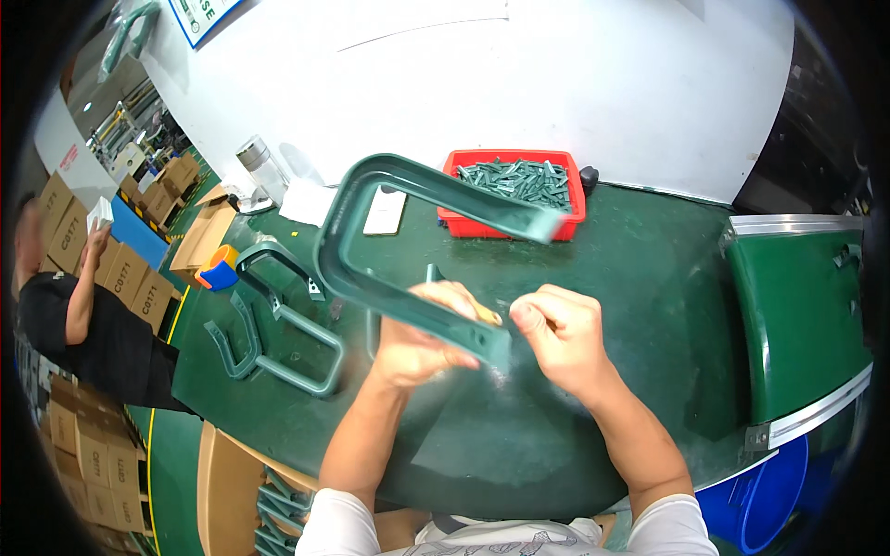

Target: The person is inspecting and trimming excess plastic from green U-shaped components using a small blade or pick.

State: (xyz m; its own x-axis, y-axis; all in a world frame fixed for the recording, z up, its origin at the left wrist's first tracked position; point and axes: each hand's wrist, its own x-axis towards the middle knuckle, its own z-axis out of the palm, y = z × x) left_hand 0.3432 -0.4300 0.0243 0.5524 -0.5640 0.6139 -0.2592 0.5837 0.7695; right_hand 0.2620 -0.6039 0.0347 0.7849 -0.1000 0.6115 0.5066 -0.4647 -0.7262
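My left hand (422, 338) is closed around the lower arm of a green U-shaped channel bracket (338, 232). The bracket is raised above the table, its open side facing right and its two ends slightly blurred. A small yellowish piece (484, 313) shows beside my left fingers; its kind is unclear. Just right of the bracket's lower end is my right hand (561, 338), fingers curled and thumb pressed in, apart from the bracket. What those fingers hold, if anything, is hidden. More green U-shaped brackets (311, 357) lie on the table to the left.
A red bin (510, 232) of small green parts stands at the back of the green table (649, 278). Nearby are a white pad (384, 213), a clear bottle (264, 167) and an orange-blue tape roll (219, 269). A curved green panel (802, 315) stands right; a person (83, 324) is left.
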